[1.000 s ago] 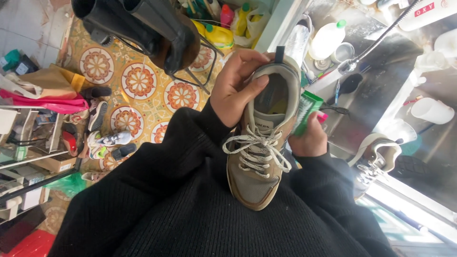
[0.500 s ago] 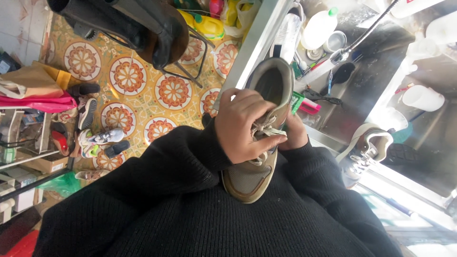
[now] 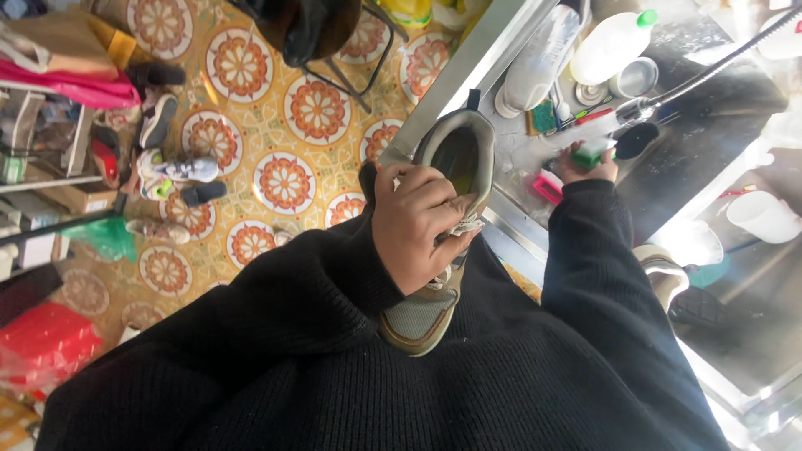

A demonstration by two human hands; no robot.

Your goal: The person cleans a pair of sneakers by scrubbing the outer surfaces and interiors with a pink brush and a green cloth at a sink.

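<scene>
My right hand [image 3: 587, 164] has left the shoe and reached out over the steel sink counter [image 3: 668, 159], fingers closed around the green scrub brush [image 3: 591, 154]. So only my left hand [image 3: 415, 225] now clamps the tan sneaker [image 3: 434, 242] across its white laces, toe against my black sweater, heel pointing away.

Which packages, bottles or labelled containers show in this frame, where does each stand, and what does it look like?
White plastic bottle: on the steel counter at upper right, lying tilted, green cap.
Clear plastic bottle: on the counter beside the white one, tall, pale label too blurred to describe.
Cardboard box: on the shelf at far left, brown, partly hidden.
Red plastic bag: on the floor at lower left, crumpled.
</scene>
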